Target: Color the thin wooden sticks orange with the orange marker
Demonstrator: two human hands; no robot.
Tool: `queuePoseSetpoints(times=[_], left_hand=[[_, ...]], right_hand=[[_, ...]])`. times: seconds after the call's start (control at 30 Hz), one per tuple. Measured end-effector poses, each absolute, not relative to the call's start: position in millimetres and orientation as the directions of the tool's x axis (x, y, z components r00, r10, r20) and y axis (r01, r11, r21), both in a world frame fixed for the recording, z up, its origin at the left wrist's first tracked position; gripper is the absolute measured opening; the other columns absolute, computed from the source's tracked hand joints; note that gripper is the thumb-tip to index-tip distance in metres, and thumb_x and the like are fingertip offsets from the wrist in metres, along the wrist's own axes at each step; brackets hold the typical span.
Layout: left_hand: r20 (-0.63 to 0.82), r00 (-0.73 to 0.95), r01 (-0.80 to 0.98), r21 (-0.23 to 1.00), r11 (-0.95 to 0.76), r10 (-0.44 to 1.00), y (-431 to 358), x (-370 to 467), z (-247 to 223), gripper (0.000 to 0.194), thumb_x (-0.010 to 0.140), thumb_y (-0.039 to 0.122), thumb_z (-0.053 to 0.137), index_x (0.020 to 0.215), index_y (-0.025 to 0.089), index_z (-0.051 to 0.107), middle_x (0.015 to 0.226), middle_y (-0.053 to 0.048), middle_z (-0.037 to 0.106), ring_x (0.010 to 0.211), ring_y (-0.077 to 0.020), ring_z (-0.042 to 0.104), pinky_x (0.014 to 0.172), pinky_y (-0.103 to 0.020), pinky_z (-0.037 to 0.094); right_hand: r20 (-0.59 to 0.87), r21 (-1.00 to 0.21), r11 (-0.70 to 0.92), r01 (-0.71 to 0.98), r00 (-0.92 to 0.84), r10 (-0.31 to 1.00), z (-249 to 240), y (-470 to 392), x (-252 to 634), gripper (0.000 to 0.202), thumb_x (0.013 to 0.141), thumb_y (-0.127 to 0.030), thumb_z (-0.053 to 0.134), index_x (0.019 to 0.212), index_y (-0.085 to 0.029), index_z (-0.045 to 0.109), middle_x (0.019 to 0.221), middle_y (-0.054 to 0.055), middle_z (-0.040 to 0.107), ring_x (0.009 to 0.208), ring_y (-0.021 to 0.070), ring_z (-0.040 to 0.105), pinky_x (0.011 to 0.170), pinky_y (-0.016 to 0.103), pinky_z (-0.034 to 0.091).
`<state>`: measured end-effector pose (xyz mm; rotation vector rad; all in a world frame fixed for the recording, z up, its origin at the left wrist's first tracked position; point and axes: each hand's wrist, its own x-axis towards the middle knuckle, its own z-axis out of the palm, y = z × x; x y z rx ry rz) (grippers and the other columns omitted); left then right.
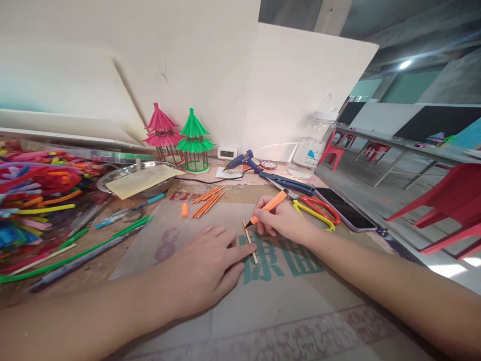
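My right hand point(276, 219) grips an orange marker point(271, 205), its dark tip touching the upper part of a thin pale wooden stick point(251, 244). That upper end shows some orange. My left hand point(214, 255) lies palm down on the clear sheet point(180, 321), index finger stretched out and resting on the stick's lower part. Behind the hands is a loose group of orange sticks point(208, 203). An orange marker cap point(185, 210) stands to their left. Yellow-handled scissors point(313, 215) and a red-handled tool point(325, 208) lie just beyond my right wrist.
At the back stand a pink-roofed model pavilion point(161, 128), a green-roofed one point(193, 143), a small digital clock point(227, 153), a blue glue gun point(240, 160) and a plastic jug point(308, 153). Colourful pipe cleaners point(33, 200) pile up left; a phone point(345, 208) lies right.
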<state>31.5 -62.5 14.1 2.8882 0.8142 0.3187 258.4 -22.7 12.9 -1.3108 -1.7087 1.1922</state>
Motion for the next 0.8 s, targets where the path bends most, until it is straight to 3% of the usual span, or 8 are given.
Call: queuePoseSetpoints(times=[0.8], left_hand=[[0.179, 0.828, 0.501, 0.191, -0.844, 0.531, -61.9, 31.4, 13.2, 0.035, 0.102, 0.027, 0.044, 0.133, 0.025, 0.062, 0.09, -0.006, 0.055, 0.084, -0.0229, 0.052, 0.076, -0.035, 0.04]], right_hand=[[0.025, -0.941, 0.1, 0.325, -0.225, 0.974, 11.2, -21.7, 258.0, 0.018, 0.089, -0.036, 0.058, 0.084, -0.022, 0.05, 0.059, -0.006, 0.064, 0.037, 0.0076, 0.045, 0.041, 0.022, 0.034]])
